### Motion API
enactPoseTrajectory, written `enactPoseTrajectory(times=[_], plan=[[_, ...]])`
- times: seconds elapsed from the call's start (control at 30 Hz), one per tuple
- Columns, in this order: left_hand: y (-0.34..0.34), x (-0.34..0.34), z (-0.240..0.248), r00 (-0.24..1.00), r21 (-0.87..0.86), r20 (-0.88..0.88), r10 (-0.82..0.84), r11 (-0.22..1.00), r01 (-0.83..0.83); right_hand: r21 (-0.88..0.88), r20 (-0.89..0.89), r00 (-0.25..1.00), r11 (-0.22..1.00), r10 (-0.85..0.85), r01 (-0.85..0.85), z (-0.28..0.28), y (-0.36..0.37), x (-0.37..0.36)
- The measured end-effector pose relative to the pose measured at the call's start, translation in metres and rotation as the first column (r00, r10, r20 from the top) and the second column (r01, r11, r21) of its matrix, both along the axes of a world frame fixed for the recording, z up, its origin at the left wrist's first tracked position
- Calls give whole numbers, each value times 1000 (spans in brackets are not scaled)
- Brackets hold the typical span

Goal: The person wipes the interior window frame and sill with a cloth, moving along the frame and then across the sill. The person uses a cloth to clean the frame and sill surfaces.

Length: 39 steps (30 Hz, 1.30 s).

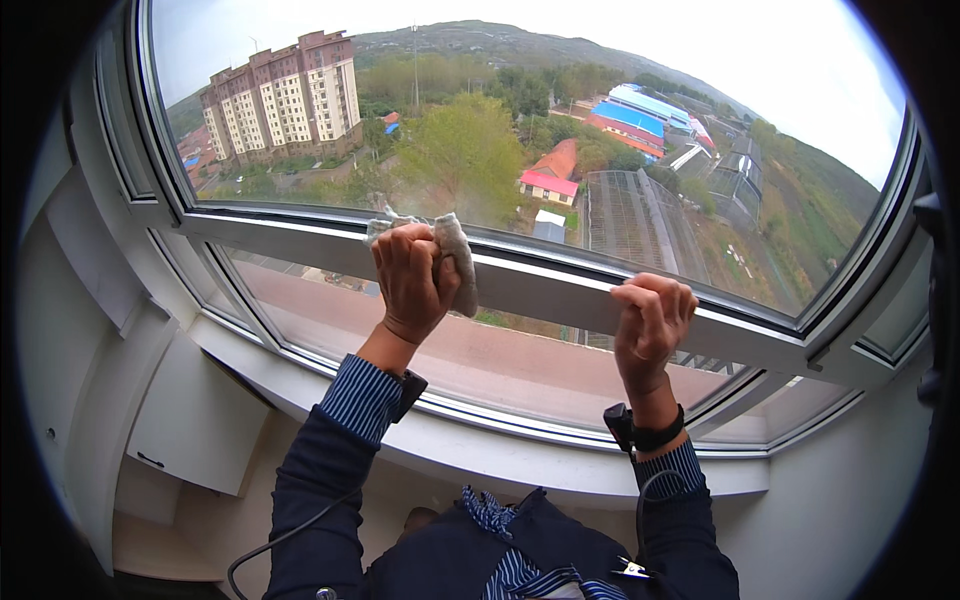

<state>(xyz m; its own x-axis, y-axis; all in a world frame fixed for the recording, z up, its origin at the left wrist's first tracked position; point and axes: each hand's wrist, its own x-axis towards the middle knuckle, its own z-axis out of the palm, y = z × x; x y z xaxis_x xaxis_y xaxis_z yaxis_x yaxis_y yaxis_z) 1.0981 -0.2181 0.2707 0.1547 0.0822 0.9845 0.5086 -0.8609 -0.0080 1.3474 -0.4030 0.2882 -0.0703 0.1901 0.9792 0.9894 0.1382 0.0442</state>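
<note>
My left hand [412, 285] is closed around a pale, damp-looking cleaning cloth [456, 262]. It presses the cloth against the grey window crossbar [540, 280], at the lower edge of the large upper window pane [560, 95]. Part of the cloth is bunched under my fingers and hidden. Farther right, my right hand [655, 325] has its fingers curled at the same crossbar. Its fingertips face the frame, and I cannot make out anything in them.
A white window sill [520, 455] curves below the lower pane [520, 365]. At the lower left stands a white cabinet [190, 410] with a dark handle. Dark cables run along both sleeves from devices at the wrists. Outside lie buildings, trees and hills.
</note>
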Motion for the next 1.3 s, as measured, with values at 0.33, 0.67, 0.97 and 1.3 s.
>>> enactPoseTrajectory(times=[0.33, 0.67, 0.97, 1.3], plan=[[95, -110, -11, 995, 32, 66, 80, 996, -82, 19, 48, 999, 1000, 12, -13, -1, 40, -37], [35, -28, -13, 966, -68, 239, 102, 994, -89, 47, 49, 998, 998, 32, -34, -3, 49, -51], [77, -90, 0, 1000, 3, 20, 14, 1000, -14, 68, 53, 997, 995, 63, -66, -3, 51, -53], [78, -84, 2, 946, -69, 245, 211, 977, -200, 39, 43, 998, 998, 43, -44, -2, 48, -54]])
